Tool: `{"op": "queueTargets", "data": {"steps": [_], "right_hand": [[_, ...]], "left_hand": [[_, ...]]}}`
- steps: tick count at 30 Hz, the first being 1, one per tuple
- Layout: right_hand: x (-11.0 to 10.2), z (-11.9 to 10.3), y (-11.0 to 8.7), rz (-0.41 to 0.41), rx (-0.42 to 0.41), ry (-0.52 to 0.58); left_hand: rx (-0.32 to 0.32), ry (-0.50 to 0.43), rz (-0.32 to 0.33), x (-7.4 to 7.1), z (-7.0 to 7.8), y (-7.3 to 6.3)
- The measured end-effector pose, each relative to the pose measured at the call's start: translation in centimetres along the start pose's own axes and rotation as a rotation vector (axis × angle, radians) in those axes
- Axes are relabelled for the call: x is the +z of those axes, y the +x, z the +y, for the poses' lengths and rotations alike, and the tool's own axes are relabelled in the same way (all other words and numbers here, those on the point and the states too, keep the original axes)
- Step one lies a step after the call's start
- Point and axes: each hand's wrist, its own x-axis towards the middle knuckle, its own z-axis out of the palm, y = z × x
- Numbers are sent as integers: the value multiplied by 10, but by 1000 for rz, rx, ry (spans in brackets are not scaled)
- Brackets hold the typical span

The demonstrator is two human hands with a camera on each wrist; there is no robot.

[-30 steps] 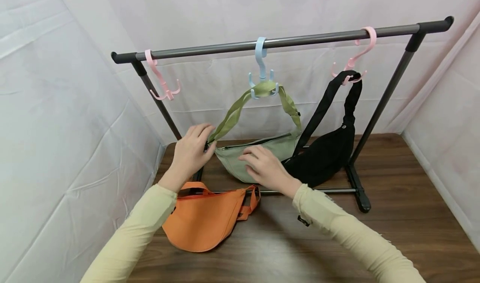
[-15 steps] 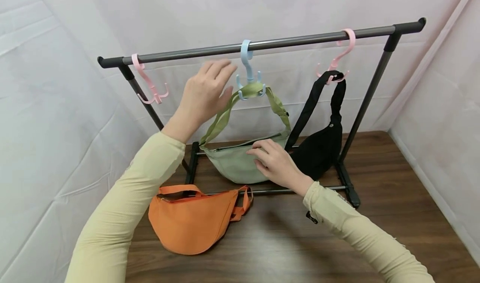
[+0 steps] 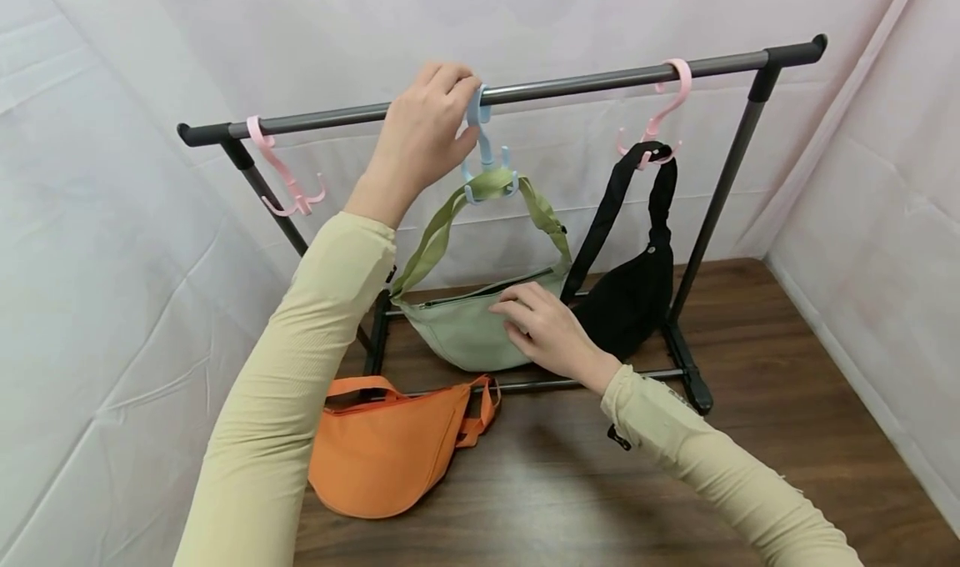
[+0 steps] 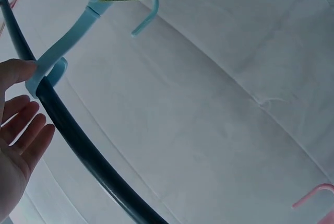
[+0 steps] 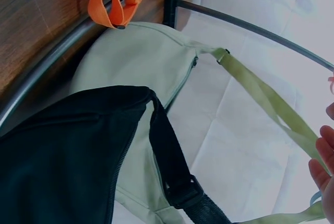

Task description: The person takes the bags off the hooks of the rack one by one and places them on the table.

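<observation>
My left hand (image 3: 429,129) is up at the rail (image 3: 577,85), beside a blue S-shaped hook (image 3: 485,146). In the left wrist view its thumb touches the top of the hook, while the other fingers are loosely bent, apart from it. From this hook hangs a pale green crossbody bag (image 3: 461,333) by its green strap (image 3: 430,246). My right hand (image 3: 545,331) hovers in front of the green bag with loosely curled fingers and nothing in them. Partly behind that hand, a black crossbody bag (image 3: 633,300) hangs from the right pink hook (image 3: 667,112).
An orange bag (image 3: 378,459) lies on the wooden surface (image 3: 570,484), in front of the rack's lower bar. Another pink hook (image 3: 283,171) hangs at the rail's left end with nothing on it. White fabric (image 3: 112,242) encloses the back and sides.
My left hand has risen from the green bag's left strap end to the top of the blue hook. The right hand stays near the green bag. The head view has shifted slightly.
</observation>
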Motion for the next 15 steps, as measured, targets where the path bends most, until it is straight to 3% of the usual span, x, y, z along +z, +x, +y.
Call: {"op": "queueTargets", "data": {"steps": [9, 15], "right_hand": [[1, 8, 4, 55, 38, -8], [-13, 26, 26, 194, 123, -31]], "left_hand": [[-29, -47, -28, 1, 0, 5], [-22, -50, -8, 3, 3, 6]]}}
